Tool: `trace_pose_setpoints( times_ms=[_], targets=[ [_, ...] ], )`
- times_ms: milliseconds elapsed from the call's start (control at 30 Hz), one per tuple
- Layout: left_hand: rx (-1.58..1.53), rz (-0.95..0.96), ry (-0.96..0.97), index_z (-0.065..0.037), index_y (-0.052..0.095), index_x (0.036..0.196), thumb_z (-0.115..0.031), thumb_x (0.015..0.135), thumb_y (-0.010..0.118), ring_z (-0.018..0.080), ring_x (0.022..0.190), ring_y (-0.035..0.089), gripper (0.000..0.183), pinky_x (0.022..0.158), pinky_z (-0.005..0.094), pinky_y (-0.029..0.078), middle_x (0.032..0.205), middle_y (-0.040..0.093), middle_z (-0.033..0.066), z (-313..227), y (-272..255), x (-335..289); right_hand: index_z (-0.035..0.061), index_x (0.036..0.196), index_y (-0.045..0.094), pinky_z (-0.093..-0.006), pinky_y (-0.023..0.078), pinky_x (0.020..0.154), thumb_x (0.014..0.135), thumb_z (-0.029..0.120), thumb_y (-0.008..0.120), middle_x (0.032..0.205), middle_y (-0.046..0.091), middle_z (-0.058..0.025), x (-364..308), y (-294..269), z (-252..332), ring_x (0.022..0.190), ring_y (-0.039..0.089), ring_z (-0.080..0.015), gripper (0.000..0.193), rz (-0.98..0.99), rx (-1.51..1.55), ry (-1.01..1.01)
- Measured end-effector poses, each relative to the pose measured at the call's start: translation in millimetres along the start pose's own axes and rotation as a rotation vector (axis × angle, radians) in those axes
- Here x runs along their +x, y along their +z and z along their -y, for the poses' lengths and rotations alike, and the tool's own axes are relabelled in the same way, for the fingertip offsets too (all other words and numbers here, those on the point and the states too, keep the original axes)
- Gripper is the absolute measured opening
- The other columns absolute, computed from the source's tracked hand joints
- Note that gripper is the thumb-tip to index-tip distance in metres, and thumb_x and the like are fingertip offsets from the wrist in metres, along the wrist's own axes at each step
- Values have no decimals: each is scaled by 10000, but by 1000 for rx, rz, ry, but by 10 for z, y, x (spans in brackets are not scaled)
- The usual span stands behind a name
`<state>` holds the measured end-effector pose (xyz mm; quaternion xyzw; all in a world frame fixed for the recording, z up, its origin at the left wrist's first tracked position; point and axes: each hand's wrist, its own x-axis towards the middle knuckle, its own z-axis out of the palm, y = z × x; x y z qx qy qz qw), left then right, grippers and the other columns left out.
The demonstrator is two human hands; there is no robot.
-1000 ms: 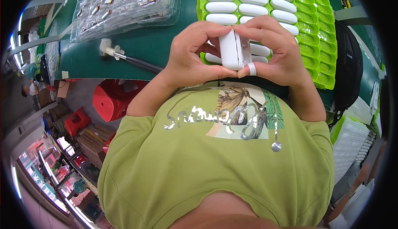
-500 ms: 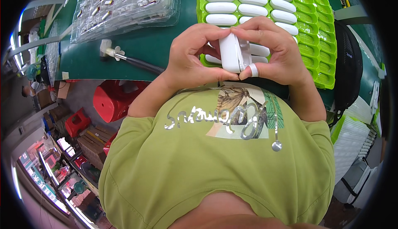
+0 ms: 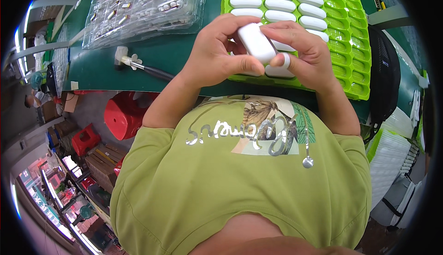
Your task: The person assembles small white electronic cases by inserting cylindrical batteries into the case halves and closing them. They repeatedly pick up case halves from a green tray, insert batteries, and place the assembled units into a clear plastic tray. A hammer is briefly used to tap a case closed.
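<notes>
Between both hands I hold a small white rounded plastic case (image 3: 257, 42), tilted above the near part of a bright green tray (image 3: 344, 47). My left hand (image 3: 224, 47) grips its left side with the thumb along the lower edge. On the other side, my right hand (image 3: 302, 52) pinches it with fingers and thumb; a white band circles one of its digits. Several similar white oval cases (image 3: 279, 6) lie in rows in the tray's left and middle pockets. The tray's right-hand pockets hold none. The side of the case facing the right palm is partly hidden.
On the green table (image 3: 94, 72) a hammer (image 3: 138, 65) lies left of my hands. Behind it are stacked clear plastic trays (image 3: 143, 12) with small metallic parts. A black bag (image 3: 385, 70) rests right of the green tray. Red stools (image 3: 121, 116) stand below the table's left side.
The case has turned and tilted so its smooth white face shows more; the gap seen along its right side is now hidden. Both hands have shifted slightly away from my body.
</notes>
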<state>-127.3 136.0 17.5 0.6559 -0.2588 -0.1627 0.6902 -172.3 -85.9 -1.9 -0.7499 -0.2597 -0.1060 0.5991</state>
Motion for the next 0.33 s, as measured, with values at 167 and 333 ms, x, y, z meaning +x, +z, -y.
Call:
trace_pose_setpoints(
  times_ms=[167,333],
  targets=[
    [195,-268,188,-29,645,1028,-271,665,926,60,656,490,520,555,211,422,902,542,11,211,7,26,43,1094,700,-333,502,773,808,126,767,989,695,-75,49,87,40,892,605,-209,305,-196,-148,-53],
    [379,-339,472,-55,642,989,-342,789,838,62,585,382,401,506,215,324,872,518,4,74,94,119,53,1072,687,-332,509,785,763,240,830,1034,685,-84,97,113,104,894,605,-224,389,-270,-276,-62]
  ],
)
